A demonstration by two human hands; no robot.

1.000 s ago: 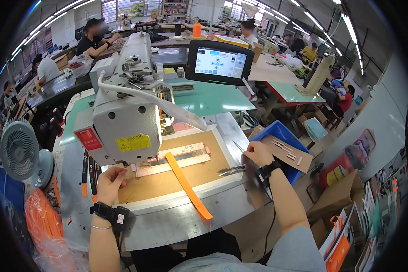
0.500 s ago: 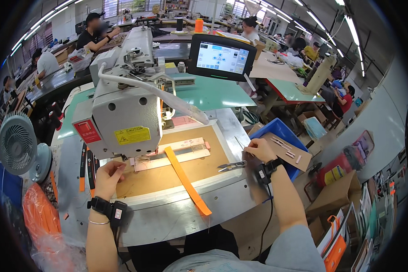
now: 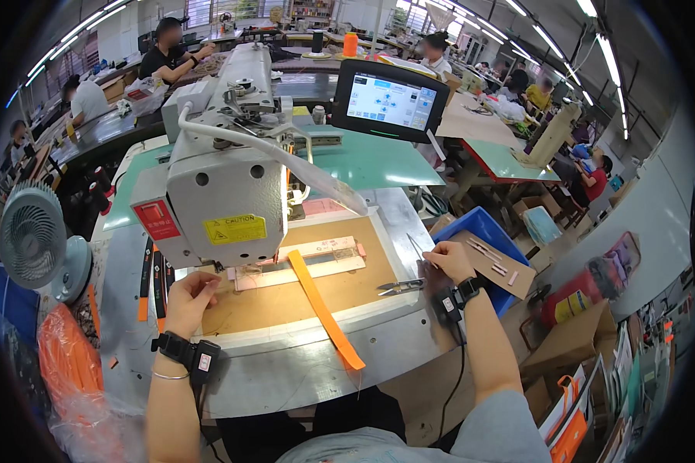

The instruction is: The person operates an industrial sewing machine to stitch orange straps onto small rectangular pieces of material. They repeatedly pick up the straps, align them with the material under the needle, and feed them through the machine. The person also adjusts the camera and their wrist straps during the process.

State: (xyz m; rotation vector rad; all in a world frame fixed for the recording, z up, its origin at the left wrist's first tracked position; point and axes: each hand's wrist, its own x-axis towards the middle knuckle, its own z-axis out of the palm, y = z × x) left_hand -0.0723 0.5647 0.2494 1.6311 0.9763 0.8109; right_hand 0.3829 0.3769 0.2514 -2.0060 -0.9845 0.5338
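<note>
My left hand (image 3: 192, 300) is closed in a pinch beside the sewing machine head (image 3: 228, 204), at the left end of a pale clamp frame (image 3: 305, 272). Whatever its fingertips may hold is too small to make out. Over that frame lies an orange strip (image 3: 326, 312), slanting toward me with its near end on the metal table. On the right, my right hand (image 3: 449, 262) is closed on thin metal tweezers (image 3: 415, 245), their points up and away from me. A pair of thread snips (image 3: 400, 287) lies on the table just left of my right wrist.
A blue bin (image 3: 483, 224) with cardboard and small pink pieces stands at the right. Behind the machine is a control screen (image 3: 390, 99). At the left are a fan (image 3: 31, 231), dark-and-orange strips (image 3: 145, 282) and a bag of orange material (image 3: 69, 355). Several people sit farther back.
The view has shifted slightly, so everything sits a little farther right in it. Both hands keep nearly the same pose, and the orange strip stays on the frame.
</note>
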